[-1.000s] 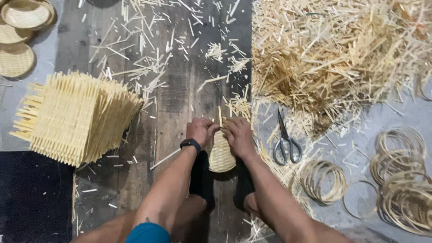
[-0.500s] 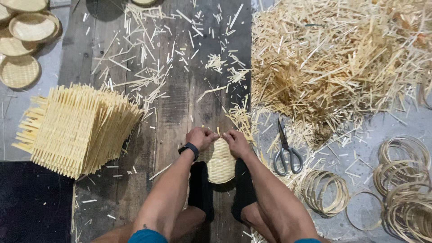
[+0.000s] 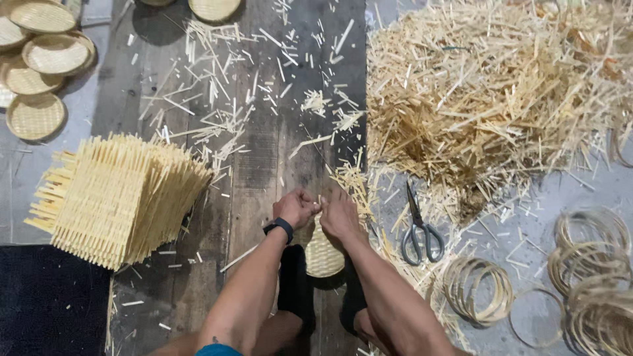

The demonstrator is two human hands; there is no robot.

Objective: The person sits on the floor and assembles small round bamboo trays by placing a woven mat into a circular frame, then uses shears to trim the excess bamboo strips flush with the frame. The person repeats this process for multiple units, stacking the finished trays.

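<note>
A small round woven bamboo basket (image 3: 323, 254) stands on edge on the dark plank floor between my feet. My left hand (image 3: 295, 209), with a black wristband, and my right hand (image 3: 339, 216) meet at its top rim, fingers pinched together on the rim or a strip there; the exact grip is hidden. Much of the basket is hidden behind my hands and legs.
A stack of square woven bamboo mats (image 3: 119, 198) lies to the left. Scissors (image 3: 419, 227) lie just right of my hands. A big heap of bamboo offcuts (image 3: 501, 99) fills the upper right. Bamboo rings (image 3: 587, 264) lie lower right, finished round baskets (image 3: 39, 72) upper left.
The view has shifted slightly, so everything sits lower in the frame. My hands have drawn closer together at the top of the basket.
</note>
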